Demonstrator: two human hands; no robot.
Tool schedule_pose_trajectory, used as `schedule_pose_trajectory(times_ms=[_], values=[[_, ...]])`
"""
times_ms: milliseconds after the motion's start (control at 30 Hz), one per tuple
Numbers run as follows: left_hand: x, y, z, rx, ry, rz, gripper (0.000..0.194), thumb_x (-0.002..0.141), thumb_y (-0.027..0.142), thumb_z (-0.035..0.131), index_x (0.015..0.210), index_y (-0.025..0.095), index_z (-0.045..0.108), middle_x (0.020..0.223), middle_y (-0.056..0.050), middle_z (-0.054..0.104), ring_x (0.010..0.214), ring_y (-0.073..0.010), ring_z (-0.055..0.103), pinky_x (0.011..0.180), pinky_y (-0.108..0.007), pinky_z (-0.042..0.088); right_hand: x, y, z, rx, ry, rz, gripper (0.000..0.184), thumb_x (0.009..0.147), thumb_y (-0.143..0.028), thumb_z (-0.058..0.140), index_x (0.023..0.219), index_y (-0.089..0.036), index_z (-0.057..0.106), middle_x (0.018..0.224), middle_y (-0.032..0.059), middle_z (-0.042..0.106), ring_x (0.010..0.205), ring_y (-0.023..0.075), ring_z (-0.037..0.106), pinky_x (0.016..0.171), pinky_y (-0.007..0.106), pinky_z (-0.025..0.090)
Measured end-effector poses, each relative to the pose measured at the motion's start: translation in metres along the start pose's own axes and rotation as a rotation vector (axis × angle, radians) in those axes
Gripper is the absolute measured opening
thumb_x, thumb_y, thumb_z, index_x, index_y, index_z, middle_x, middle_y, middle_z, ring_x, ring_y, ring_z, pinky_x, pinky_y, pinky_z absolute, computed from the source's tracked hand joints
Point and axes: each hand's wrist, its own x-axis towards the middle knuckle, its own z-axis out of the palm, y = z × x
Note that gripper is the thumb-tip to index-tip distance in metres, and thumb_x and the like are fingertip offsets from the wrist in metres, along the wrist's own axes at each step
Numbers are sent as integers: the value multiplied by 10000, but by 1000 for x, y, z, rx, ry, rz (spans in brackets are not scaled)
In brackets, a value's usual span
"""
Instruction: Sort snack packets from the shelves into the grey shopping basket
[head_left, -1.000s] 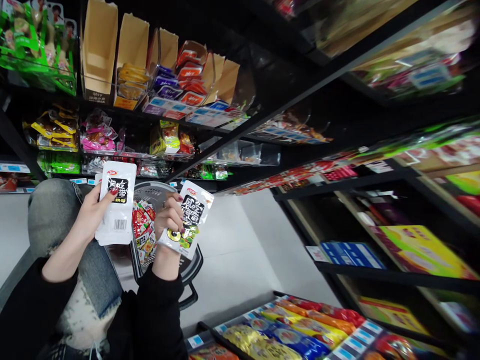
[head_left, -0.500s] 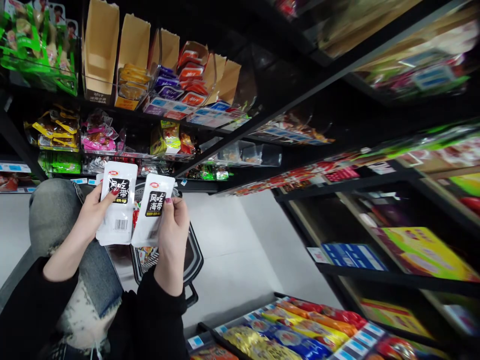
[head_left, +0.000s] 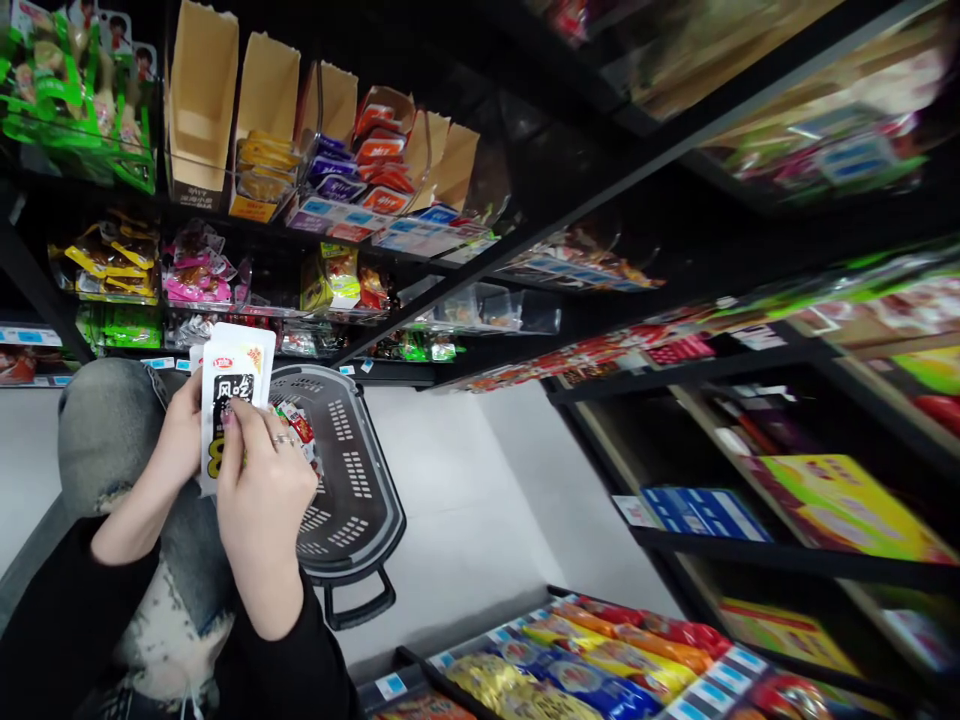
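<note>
White snack packets [head_left: 238, 345] with black labels are stacked above my bent knee. My left hand [head_left: 177, 428] is closed around their left edge. Across the front one lies my right hand [head_left: 264, 495], its fingers bent and closed on the packet, covering the lower right of the label. How many packets are in the stack I cannot tell. Just right of my hands, a dark plastic shopping basket [head_left: 379, 430] stands on the floor. Inside it, small red and white packets [head_left: 301, 424] are partly hidden by my right hand.
Ahead, black shelves hold cardboard boxes [head_left: 201, 100] and bagged snacks [head_left: 199, 270]. More shelving with a yellow box [head_left: 847, 500] rises on the right. A low display of colourful bags [head_left: 592, 665] is near the bottom. Pale floor [head_left: 457, 490] lies between.
My right hand has moved left with its packet, onto the stack in my left hand. The front packet now shows its other side, and more of the basket is visible.
</note>
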Motion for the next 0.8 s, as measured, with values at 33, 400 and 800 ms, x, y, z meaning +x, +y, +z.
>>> schedule_pose_trajectory(times_ms=[33,400,800], values=[[1,-1,-1,-41,-2,-22,251,618,218,629,863,203,681,859,-19,730,829,-219,647,794,-329,498,2,3,-2,-9,-21,-21,147,873,-269,493,917,-260,633,995,88,625,950,257,547,869,421,394],[2,-5,-2,-112,-28,-103,326,617,183,668,943,184,683,877,-9,726,768,-179,641,740,-297,498,21,30,-15,26,-141,298,348,650,-422,731,779,-216,482,566,-73,505,512,130,482,511,245,340],[5,-7,-1,-149,-3,-99,405,718,386,694,1060,174,651,1033,-61,708,963,-229,637,847,-339,482,25,57,-36,694,-101,333,224,760,-366,667,909,-201,640,853,19,689,731,158,616,680,283,491]])
